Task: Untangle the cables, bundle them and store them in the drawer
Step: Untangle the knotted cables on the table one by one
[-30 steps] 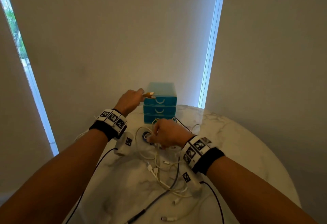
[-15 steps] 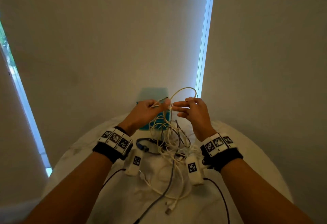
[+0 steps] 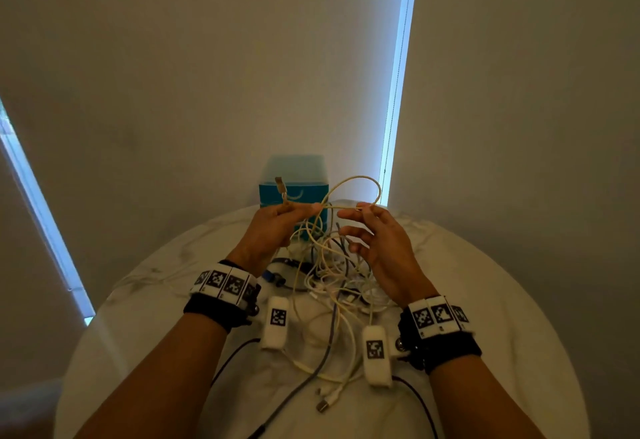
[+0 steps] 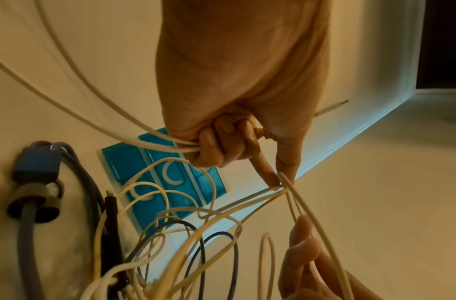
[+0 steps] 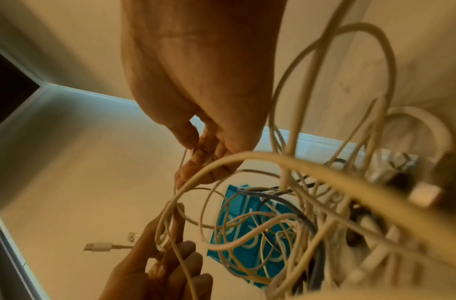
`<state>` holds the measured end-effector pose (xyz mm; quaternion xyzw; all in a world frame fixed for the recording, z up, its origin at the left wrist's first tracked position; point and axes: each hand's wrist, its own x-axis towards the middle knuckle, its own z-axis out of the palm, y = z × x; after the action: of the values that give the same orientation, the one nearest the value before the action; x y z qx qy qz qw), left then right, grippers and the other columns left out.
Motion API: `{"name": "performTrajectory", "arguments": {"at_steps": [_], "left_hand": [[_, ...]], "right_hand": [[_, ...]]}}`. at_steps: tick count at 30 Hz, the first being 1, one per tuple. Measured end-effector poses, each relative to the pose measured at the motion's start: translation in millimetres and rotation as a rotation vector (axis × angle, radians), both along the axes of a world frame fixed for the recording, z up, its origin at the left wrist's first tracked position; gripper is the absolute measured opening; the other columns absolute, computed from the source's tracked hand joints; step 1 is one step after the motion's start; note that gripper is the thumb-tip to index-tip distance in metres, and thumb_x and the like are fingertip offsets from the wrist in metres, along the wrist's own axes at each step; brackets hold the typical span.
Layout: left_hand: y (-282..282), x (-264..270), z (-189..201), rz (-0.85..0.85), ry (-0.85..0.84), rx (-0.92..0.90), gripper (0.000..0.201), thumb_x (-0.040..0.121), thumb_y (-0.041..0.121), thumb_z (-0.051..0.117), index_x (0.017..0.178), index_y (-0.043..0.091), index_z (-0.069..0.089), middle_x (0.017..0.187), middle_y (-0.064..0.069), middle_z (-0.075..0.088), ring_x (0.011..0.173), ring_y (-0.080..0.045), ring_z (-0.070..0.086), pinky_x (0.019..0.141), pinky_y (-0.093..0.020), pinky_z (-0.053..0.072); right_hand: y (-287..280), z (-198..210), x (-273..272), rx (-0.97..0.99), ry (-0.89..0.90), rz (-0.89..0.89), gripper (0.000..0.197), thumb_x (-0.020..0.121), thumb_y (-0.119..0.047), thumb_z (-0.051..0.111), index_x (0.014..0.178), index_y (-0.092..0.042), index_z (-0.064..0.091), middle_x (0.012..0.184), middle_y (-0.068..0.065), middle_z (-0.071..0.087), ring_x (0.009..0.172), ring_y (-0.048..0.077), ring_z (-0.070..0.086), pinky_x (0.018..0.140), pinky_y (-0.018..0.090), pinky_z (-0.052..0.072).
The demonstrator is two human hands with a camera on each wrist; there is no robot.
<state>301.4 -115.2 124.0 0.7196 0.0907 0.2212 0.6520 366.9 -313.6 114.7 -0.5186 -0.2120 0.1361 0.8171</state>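
I am holding my left hand [image 3: 273,230] up at the centre of the head view, its fingers curling round a cream cable [image 3: 349,184] near the plug end, which is sticking up above my knuckles. My right hand [image 3: 377,244] is hovering just beside it to the right, fingers loosely spread, with the cable's loop arching over them; I cannot tell whether they are pinching it. Below both hands, the cable tangle [image 3: 332,286] is hanging down to the white round table [image 3: 485,300]: mostly cream and white strands with a few grey and dark ones. The teal drawer unit [image 3: 294,192] is standing behind my hands, drawers closed.
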Motion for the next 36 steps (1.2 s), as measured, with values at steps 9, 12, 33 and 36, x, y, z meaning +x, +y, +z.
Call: {"name": "performTrajectory", "arguments": {"at_steps": [9,12,33,36], "left_hand": [[-12,-1,-21,-0.093,0.039,0.095,0.026,0.101,0.041,0.07,0.1,0.017,0.08,0.053,0.017,0.045,0.049,-0.002,0.04,0.052,-0.02,0.032],[-7,-3,-22,-0.09,-0.026,-0.015,0.024,0.1,0.043,0.073,0.089,0.022,0.078,0.061,0.003,0.035,0.056,-0.012,0.027,0.056,-0.032,0.023],[-8,-10,-21,-0.072,-0.167,-0.159,0.023,0.105,0.041,0.064,0.09,0.023,0.062,0.065,0.004,0.031,0.052,-0.009,0.024,0.049,-0.024,0.025],[-15,-15,-15,-0.062,-0.169,-0.069,0.037,0.094,0.049,0.078,0.111,0.018,0.066,0.072,-0.006,0.038,0.054,-0.011,0.031,0.049,-0.026,0.03]], "right_hand": [[-5,-3,-12,-0.107,-0.088,-0.015,0.048,0.102,-0.022,0.071,0.146,-0.018,0.052,0.125,0.0,0.078,0.108,0.023,0.078,0.079,0.032,0.062],[3,-10,-17,-0.195,-0.129,-0.045,0.07,0.09,-0.023,0.086,0.148,-0.02,0.047,0.122,-0.004,0.077,0.105,0.015,0.078,0.074,0.023,0.06],[-12,-7,-13,0.11,0.044,-0.112,0.016,0.097,0.007,0.067,0.109,-0.003,0.067,0.09,0.013,0.078,0.086,0.024,0.078,0.069,0.025,0.062],[-14,-5,-12,0.187,0.116,-0.184,0.015,0.097,0.007,0.068,0.107,-0.004,0.065,0.095,0.017,0.077,0.088,0.026,0.08,0.069,0.024,0.063]]}}
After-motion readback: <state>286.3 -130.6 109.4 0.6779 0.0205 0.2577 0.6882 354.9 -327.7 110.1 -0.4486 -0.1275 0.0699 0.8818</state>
